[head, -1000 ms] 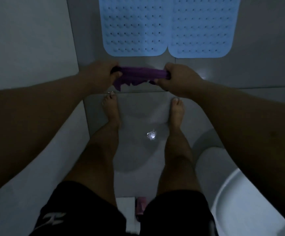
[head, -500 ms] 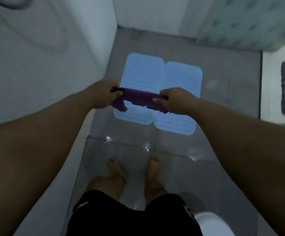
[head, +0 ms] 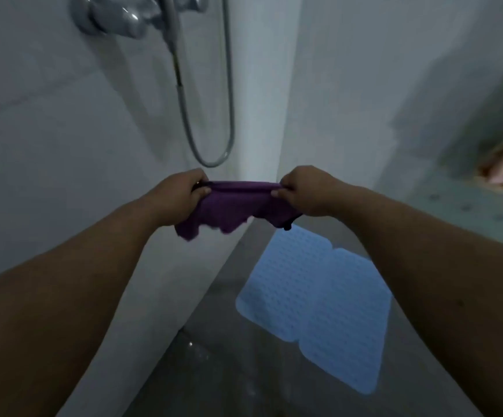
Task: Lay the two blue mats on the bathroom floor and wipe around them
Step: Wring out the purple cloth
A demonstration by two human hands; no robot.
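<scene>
Both mats lie flat on the floor (head: pixel 244 371), side by side with long edges touching: the left mat (head: pixel 286 284) nearer the wall (head: pixel 160 296), the right mat (head: pixel 349 326) just beside it. So the laying looks done, and the wiping is the step in hand.

The left hand (head: pixel 178 195) and right hand (head: pixel 307 191) each pinch an upper corner of the purple cloth (head: pixel 238 209), fingers curled round the fabric, holding it stretched between them at chest height, well above the floor. Its lower edge hangs loose and ragged.

To do the wipe well, I judge the cloth should first be folded or bunched into a pad (a stretched sheet wipes poorly), then brought down to the bare floor beside the mats. Work along the outer edges in one direction, starting in the narrow strip between the left mat and the wall, where the reach looks tightest. Keep the cloth off the mat edges so they do not lift or slide apart; the floor shows glints that may be water, so a mat could shift easily.

A shower hose (head: pixel 208 115) hangs on the wall above, clear of the work.
</scene>
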